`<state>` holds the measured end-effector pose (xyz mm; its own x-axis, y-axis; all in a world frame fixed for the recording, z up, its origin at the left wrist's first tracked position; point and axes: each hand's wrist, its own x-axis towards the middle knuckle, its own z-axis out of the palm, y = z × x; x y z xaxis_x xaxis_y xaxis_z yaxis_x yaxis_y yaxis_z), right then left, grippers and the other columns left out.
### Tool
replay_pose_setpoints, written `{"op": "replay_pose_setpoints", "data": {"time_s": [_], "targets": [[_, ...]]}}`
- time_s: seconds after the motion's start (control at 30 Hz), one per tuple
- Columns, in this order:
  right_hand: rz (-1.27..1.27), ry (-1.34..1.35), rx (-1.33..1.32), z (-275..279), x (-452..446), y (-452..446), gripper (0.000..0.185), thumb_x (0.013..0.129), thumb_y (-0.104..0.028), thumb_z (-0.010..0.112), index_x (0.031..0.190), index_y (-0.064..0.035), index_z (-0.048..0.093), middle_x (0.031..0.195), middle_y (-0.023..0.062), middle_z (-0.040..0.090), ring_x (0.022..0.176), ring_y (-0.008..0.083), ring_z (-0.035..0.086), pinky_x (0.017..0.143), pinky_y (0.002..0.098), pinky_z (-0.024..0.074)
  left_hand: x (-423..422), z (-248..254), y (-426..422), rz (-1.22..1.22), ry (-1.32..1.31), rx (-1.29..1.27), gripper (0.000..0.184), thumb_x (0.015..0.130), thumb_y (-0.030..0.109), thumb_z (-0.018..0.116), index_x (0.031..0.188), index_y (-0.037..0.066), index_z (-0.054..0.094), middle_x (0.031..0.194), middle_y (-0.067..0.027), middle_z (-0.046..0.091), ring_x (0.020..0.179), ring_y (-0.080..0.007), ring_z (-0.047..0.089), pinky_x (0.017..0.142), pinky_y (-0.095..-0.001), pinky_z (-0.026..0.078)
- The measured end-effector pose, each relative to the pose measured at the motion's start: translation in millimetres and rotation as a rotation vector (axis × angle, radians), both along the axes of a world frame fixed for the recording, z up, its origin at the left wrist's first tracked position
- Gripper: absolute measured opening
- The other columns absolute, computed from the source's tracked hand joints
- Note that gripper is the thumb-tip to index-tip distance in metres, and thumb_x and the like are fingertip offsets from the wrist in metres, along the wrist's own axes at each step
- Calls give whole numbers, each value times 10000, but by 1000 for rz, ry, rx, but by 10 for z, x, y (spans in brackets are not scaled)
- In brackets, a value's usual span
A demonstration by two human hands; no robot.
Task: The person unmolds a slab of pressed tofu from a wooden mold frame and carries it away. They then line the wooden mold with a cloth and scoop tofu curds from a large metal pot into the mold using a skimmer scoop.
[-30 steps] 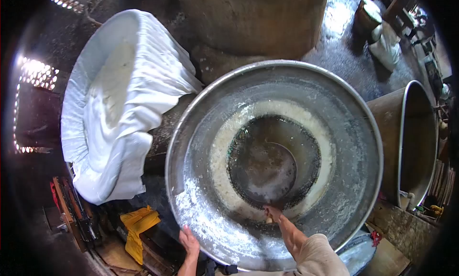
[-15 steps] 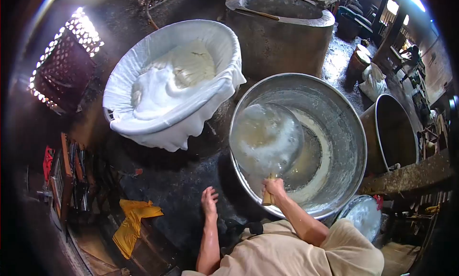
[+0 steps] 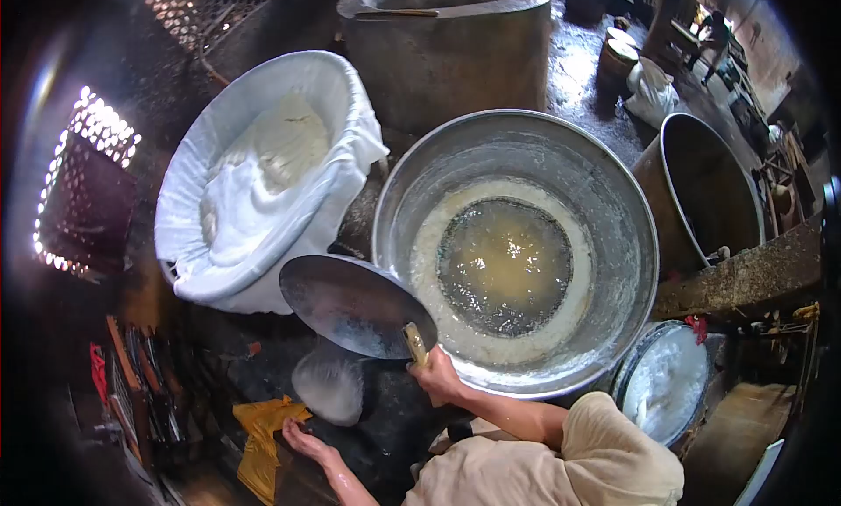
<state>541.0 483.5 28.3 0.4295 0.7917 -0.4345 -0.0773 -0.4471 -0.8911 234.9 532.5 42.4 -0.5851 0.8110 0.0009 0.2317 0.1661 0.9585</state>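
My right hand (image 3: 438, 376) grips the wooden handle (image 3: 414, 344) of a wide round pan (image 3: 350, 304), shaped like a wok. The pan is tilted at the left rim of a big metal pot (image 3: 646, 261). Below the pan, a whitish splash of liquid (image 3: 328, 388) hangs over the dark floor. Inside the pot, a shallow pool of cloudy yellowish liquid (image 3: 505, 265) is ringed by pale residue. My left hand (image 3: 307, 440) is open and holds nothing, close to a yellow cloth (image 3: 257, 449).
A cloth-lined basket (image 3: 188, 151) with a pale, wet mass stands at the left. Behind is a large round vat (image 3: 447, 63) with a stick on its rim. To the right are another deep metal pot (image 3: 653, 182) and a covered-looking round container (image 3: 667, 383). A person (image 3: 714, 43) is far back.
My right hand has brought the pan leftward out of the pot and tipped it; its liquid has left it as a splash. My left hand has moved left and down. The view has shifted.
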Motion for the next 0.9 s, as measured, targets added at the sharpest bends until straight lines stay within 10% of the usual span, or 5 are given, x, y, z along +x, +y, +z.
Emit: {"op": "replay_pose_setpoints", "data": {"time_s": [0.17,0.2,0.47,0.7,0.9], "targets": [[-132,-175,-49,-1223,1495,-173,105,741,-134,630,736,-31,608,606,8,561,543,112,522,479,313,423,1161,144,222,-219,-66,-212,289,861,300,438,1024,76,522,991,-44,532,903,-164,490,774,-274,356],[-586,435,-14,-1622,1870,-251,114,734,-101,609,816,-23,618,674,13,585,544,128,523,489,333,430,1360,53,259,-260,-66,-287,258,858,311,449,996,108,530,980,-20,534,899,-154,487,761,-290,359],[-373,-600,-665,-2999,4672,-702,407,734,-190,591,1048,31,455,824,266,595,788,420,588,698,467,471,2463,-767,492,-714,364,-591,498,910,402,346,1130,-20,493,1112,-113,528,1018,-241,479,842,-350,381],[-200,-652,-564,-4053,4282,-874,528,737,-104,549,1227,-33,365,822,220,610,718,352,607,620,440,471,2795,-994,443,-373,232,-614,710,899,524,268,1176,-115,408,1130,-228,497,993,-306,492,864,-385,372],[-226,190,-602,-4424,3190,-944,118,678,-130,604,717,-52,525,544,71,502,413,180,481,389,319,380,2475,-1164,342,-353,543,-668,699,894,536,286,1179,-88,418,1150,-174,489,1018,-261,477,899,-346,354]]}}
